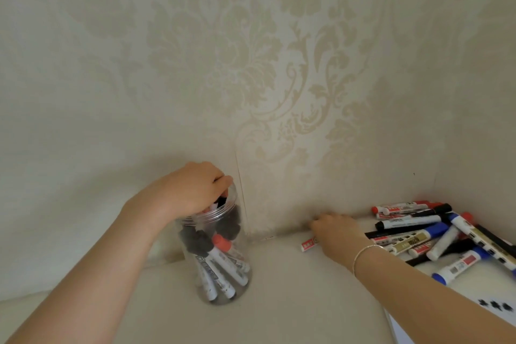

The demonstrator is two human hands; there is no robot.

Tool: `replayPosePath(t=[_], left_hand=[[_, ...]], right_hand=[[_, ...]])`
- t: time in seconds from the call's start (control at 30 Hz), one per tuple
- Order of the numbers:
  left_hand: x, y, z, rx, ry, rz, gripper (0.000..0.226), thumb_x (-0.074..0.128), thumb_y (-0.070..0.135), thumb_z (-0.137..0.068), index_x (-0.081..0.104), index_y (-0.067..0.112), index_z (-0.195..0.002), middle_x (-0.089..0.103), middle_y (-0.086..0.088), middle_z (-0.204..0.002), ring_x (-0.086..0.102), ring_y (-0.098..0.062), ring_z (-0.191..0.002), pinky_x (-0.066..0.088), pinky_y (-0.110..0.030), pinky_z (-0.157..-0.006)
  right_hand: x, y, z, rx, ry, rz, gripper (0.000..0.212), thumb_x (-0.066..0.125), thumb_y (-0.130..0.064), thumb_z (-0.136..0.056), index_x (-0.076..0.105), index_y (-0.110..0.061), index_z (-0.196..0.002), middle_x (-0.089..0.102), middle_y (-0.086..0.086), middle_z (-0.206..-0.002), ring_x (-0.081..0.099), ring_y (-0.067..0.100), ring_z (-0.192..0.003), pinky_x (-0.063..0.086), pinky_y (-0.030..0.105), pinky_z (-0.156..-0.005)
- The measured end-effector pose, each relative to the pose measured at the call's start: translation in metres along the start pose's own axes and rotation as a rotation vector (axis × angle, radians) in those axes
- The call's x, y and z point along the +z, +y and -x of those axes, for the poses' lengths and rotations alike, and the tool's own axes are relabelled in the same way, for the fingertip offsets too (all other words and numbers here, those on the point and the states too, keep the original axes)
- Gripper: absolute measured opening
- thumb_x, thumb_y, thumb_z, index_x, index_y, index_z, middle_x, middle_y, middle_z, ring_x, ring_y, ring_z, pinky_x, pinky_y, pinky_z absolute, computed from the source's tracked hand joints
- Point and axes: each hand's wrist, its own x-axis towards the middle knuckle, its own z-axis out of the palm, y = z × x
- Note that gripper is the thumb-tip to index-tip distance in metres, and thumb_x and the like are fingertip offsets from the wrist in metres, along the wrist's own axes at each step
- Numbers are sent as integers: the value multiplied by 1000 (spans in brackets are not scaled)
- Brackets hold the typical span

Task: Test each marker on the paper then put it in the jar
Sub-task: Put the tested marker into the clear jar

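Observation:
A clear plastic jar (220, 257) stands on the cream surface near the wall, holding several markers with black and red caps. My left hand (192, 190) sits over the jar's mouth, fingers curled down into the opening; whether they hold a marker is hidden. My right hand (335, 234) lies on the surface beside the wall, curled over a marker (308, 244) whose white and red end sticks out to the left. A pile of markers (435, 234) with red, blue and black caps lies just right of that hand. The white paper (405, 327) with black test marks shows at the lower right.
A patterned cream wall (251, 64) rises directly behind the jar and the marker pile, closing off the far side. The cream surface (293, 301) stretches between the jar and the paper. A bracelet (363, 253) circles my right wrist.

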Motion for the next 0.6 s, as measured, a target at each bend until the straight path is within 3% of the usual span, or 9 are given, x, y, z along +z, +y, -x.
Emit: replayPosePath(t=[0.1,0.17,0.27,0.37,0.5,0.53,0.6], left_hand=[[-6,2,-1,-26,-161,39,26,46,22,-97,66,12,-84,67,-8,-88,60,-22,-78,48,-31,-75],[-8,3,-3,-72,-235,111,18,49,15,-96,66,10,-95,69,-11,-91,62,-20,-73,53,-31,-72],[-9,4,-4,-146,-351,27,13,50,8,-93,60,12,-84,64,-3,-75,58,-14,-62,48,-20,-55],[-9,3,-8,-169,-404,-71,18,49,4,-88,64,10,-82,71,-8,-86,63,-19,-70,48,-22,-60],[-18,6,-10,-196,-328,-172,14,61,11,-85,58,18,-74,65,-1,-77,58,-12,-64,46,-21,-55],[-20,8,-9,-178,-260,-235,13,63,15,-84,59,20,-72,66,-1,-77,59,-15,-67,45,-22,-58],[-23,18,-3,-99,56,-287,16,63,27,-85,58,23,-70,67,0,-81,62,-22,-80,46,-28,-68]], right_hand=[[-10,-9,-2,-60,63,-87,34,42,-5,-93,46,-12,-125,53,8,-128,53,30,-118,43,36,-90],[-17,-15,-1,-61,151,-175,30,42,-7,-92,44,-12,-121,54,7,-123,55,30,-112,41,34,-78],[-34,-21,5,-35,288,-358,18,43,-14,-90,43,-14,-109,55,5,-108,57,30,-97,32,31,-65],[-46,-24,11,10,362,-565,11,43,-17,-88,33,-17,-93,46,0,-86,49,30,-75,31,33,-60],[-54,-25,18,66,376,-862,15,49,-16,-85,34,-14,-89,46,0,-72,47,25,-64,33,32,-54],[-57,-24,20,97,383,-978,16,51,-16,-85,35,-14,-88,46,0,-70,46,22,-60,33,31,-51],[-65,-21,23,169,441,-1178,17,55,-16,-85,39,-13,-89,48,0,-70,44,16,-56,37,29,-51]])
